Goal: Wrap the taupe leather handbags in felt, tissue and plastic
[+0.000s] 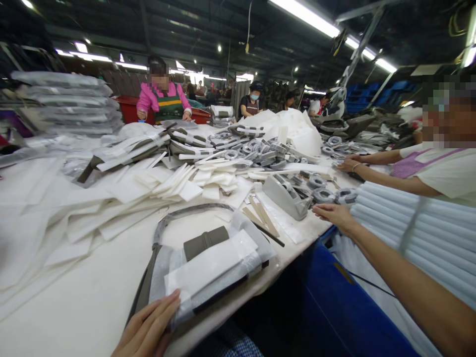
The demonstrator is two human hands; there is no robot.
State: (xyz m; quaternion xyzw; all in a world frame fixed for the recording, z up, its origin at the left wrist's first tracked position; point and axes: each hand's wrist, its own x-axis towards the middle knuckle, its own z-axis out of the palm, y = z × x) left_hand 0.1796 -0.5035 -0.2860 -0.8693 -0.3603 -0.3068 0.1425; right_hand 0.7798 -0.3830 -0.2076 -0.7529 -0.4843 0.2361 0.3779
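A grey handbag (206, 243) lies on the white table near its front edge, partly covered by white foam sheets and clear film. Its wrapped handle (174, 216) arches away from me. My left hand (150, 325) rests on the lower left of the wrapping, fingers flat and extended. Out to the right, my right hand (334, 216) is over the table edge with fingers stretched towards the left, and nothing shows in it. Nearest to it are wrapped rings (323, 195) and a grey bag piece (286, 197).
White foam sheets (122, 201) spread over the left and middle of the table (74, 302). Wrapped bag parts (193, 139) are heaped behind. A blue bin (334, 292) and bundled white rolls (412, 233) stand at the right. Several people work around the table, one close on the right.
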